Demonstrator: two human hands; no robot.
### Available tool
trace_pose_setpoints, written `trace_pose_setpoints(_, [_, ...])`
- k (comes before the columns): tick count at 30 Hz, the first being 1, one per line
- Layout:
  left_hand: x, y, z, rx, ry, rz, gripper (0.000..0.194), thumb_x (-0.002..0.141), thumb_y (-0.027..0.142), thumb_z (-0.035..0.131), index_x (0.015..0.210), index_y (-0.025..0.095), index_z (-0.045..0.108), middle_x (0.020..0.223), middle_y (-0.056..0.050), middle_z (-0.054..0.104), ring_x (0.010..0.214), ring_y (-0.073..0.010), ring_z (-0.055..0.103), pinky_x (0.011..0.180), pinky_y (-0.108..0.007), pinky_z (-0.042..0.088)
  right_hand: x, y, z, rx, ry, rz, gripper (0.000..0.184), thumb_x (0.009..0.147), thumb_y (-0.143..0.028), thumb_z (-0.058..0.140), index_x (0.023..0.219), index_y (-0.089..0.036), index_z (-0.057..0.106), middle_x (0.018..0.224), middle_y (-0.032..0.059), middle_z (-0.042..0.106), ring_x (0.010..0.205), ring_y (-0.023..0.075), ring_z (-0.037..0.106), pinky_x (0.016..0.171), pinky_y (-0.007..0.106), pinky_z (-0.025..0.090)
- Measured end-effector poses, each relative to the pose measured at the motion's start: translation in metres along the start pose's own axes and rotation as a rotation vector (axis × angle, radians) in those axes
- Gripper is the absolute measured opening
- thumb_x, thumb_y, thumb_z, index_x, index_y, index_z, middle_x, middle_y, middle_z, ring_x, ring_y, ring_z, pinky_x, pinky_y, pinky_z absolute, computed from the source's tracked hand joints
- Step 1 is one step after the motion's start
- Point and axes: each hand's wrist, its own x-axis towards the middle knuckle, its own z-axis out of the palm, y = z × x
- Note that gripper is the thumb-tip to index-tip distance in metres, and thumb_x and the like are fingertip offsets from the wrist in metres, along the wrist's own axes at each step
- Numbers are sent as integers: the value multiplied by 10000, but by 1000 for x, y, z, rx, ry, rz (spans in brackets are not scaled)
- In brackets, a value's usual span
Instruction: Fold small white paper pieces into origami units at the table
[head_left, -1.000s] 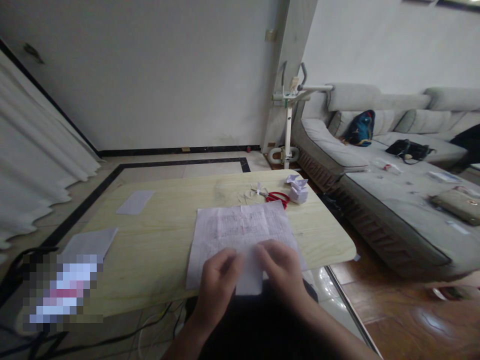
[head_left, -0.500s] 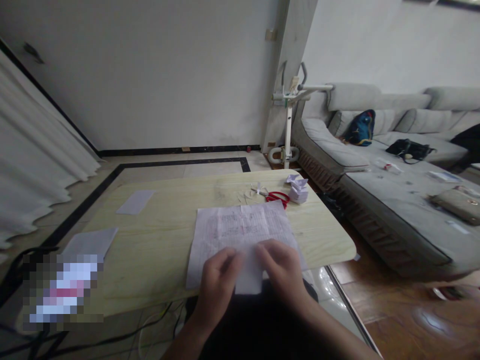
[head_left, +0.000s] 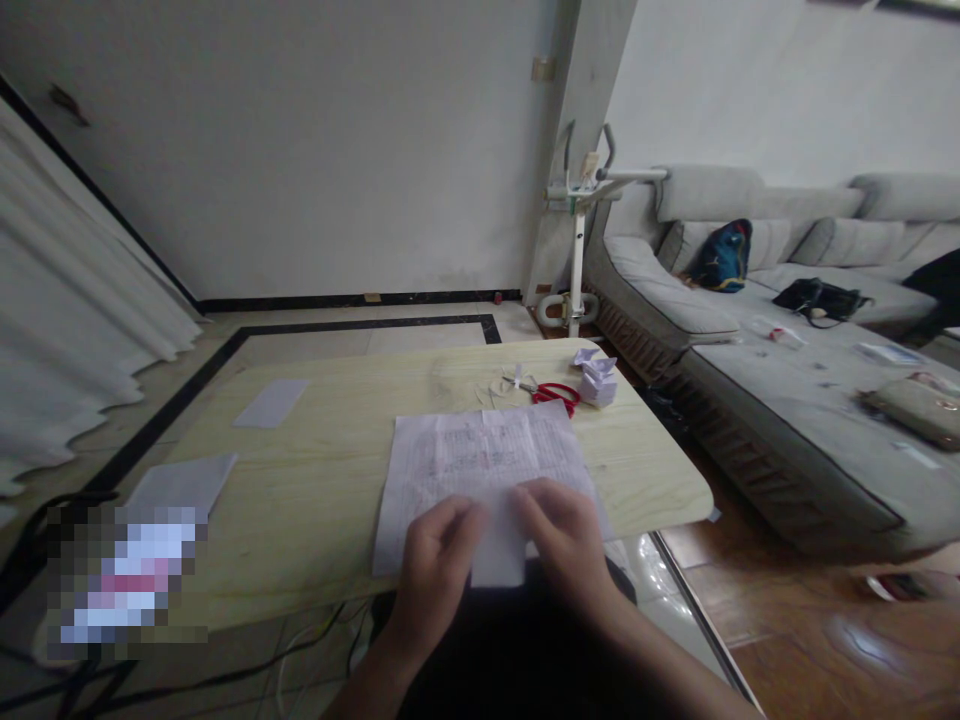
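White paper, a small plain slip [head_left: 499, 560], is held up between two hands at the near edge of the table [head_left: 322, 500]. The left hand [head_left: 444, 545] pinches one side of it with thumb and finger; the right hand [head_left: 564, 530] pinches the other. The tips look blurry. Under the slip lies a big creased printed sheet [head_left: 450, 440]. Red-handled scissors [head_left: 556, 393] sit just past its far edge. Folded paper [head_left: 598, 383] is near the table's far right corner. One blank paper [head_left: 271, 403] lies near the far left corner.
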Motion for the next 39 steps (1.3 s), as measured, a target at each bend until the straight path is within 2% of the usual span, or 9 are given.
trace_pose_setpoints(10, [-1, 2, -1, 0, -12, -18, 332, 835, 410, 529, 579, 199, 506, 538, 43, 429, 523, -126, 415, 459, -204, 343, 2, -5, 1, 42, -4, 66, 292, 828, -375, 600, 630, -163, 628, 525, -6, 568, 500, 136, 521, 470, 233, 426])
trace_pose_setpoints(16, [1, 1, 0, -7, -29, -2, 347, 842, 404, 509, 566, 205, 442, 541, 53, 362, 530, -122, 382, 463, -202, 335, 4, -2, 3, 128, -25, 116, 308, 812, -390, 613, 605, -164, 588, 512, -20, 528, 481, 119, 486, 449, 221, 400])
trace_pose_setpoints(26, [-1, -9, 0, -12, -66, -14, 358, 837, 395, 516, 589, 229, 318, 559, 75, 286, 521, -104, 336, 445, -191, 300, 0, -1, 2, 53, -57, 49, 295, 824, -360, 598, 602, -167, 573, 539, -15, 527, 510, 121, 467, 475, 230, 372])
trace_pose_setpoints(29, [-1, -7, -1, 43, -63, 31, 368, 863, 389, 499, 585, 227, 321, 554, 74, 296, 512, -101, 341, 442, -193, 292, 0, -1, 2, -14, -57, -17, 304, 847, -342, 581, 598, -168, 572, 543, -12, 530, 527, 126, 473, 505, 243, 380])
trace_pose_setpoints(33, [0, -7, -4, 167, 2, 189, 359, 904, 319, 465, 577, 214, 358, 541, 68, 332, 514, -102, 373, 466, -201, 304, 0, 2, 2, -70, -98, -99, 297, 888, -326, 552, 640, -167, 586, 575, -5, 558, 561, 134, 498, 547, 252, 392])
trace_pose_setpoints(39, [-1, -7, -7, 274, 65, 340, 342, 929, 255, 471, 596, 202, 411, 542, 61, 396, 519, -102, 433, 489, -203, 330, 2, 3, 2, -22, -184, -18, 369, 887, -362, 564, 576, -194, 461, 531, -47, 431, 523, 116, 424, 504, 239, 348])
